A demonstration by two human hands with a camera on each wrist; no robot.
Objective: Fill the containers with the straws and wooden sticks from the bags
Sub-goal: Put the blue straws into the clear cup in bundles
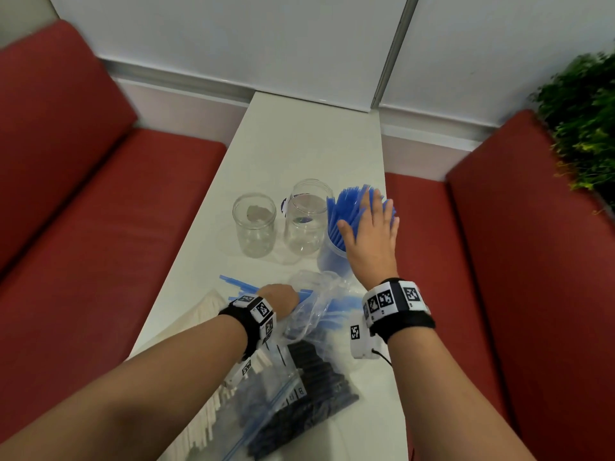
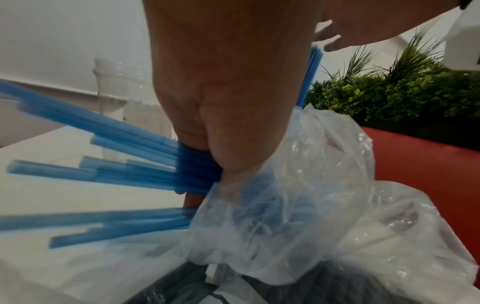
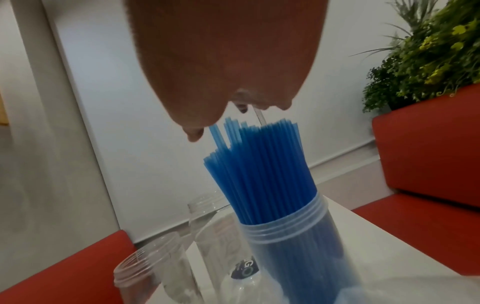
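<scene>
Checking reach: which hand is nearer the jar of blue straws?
Right. The right hand lies flat on the jar of blue straws; the left hand grips bagged straws nearer the person.

The light is soft and a bit dim. The plant (image 1: 585, 124) and blue straws (image 2: 98, 168) look blurry. Edges bend outward.

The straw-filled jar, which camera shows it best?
The right wrist view: the jar fills the middle, threaded rim and packed blue straws plain under the right hand. In the head view that hand covers much of it; the left wrist view shows only some straws behind the left hand.
</scene>
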